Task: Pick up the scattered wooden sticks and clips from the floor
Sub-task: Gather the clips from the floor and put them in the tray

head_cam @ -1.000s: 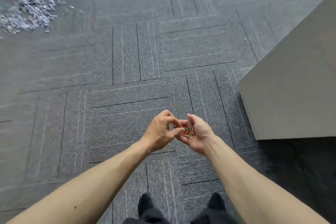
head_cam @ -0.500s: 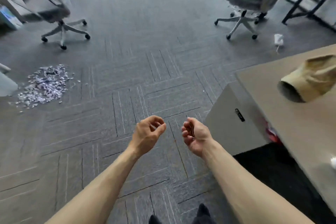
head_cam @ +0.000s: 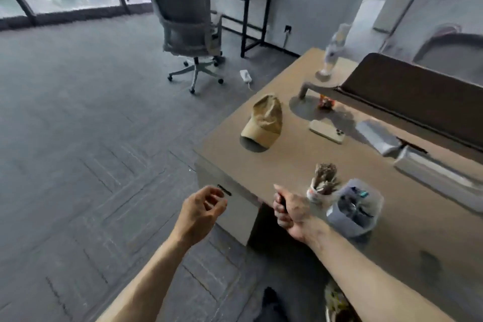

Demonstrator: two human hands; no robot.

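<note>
My right hand (head_cam: 288, 210) is curled into a fist over the near edge of the desk (head_cam: 300, 159); earlier frames showed small coloured clips in its palm, which the fingers now hide. My left hand (head_cam: 202, 210) hangs over the carpet with loosely curled fingers and holds nothing. Just right of my right hand stands a small holder with a bundle of wooden sticks (head_cam: 324, 180), and beside it a clear plastic container (head_cam: 354, 208) with small items inside. The view is blurred by motion.
A tan cap (head_cam: 264, 120), a phone (head_cam: 326, 131) and a monitor (head_cam: 418, 97) sit on the desk. A grey cabinet (head_cam: 227, 206) stands under its corner. An office chair (head_cam: 190, 34) and a white power strip (head_cam: 245, 76) are across the carpet.
The view swung up from the floor to the desk. My hands moved apart; my right hand closed round the clips and moved right to the desk edge. My left hand emptied.
</note>
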